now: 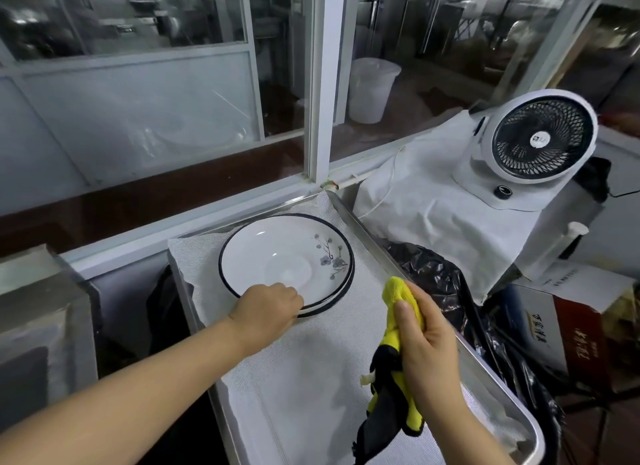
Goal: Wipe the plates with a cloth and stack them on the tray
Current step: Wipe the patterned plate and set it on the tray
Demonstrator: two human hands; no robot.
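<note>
Head view: our left hand (268, 308) grips the near rim of the top plate (285, 260), stacked on the tray (356, 222). Our right hand (427, 347) clutches the yellow cloth (398, 291); stacking seems underway, and next we likely release carefully.

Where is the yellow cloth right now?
In the head view, the yellow cloth is gripped in the right hand, above the tray's right edge, just right of the stacked plates.
</note>
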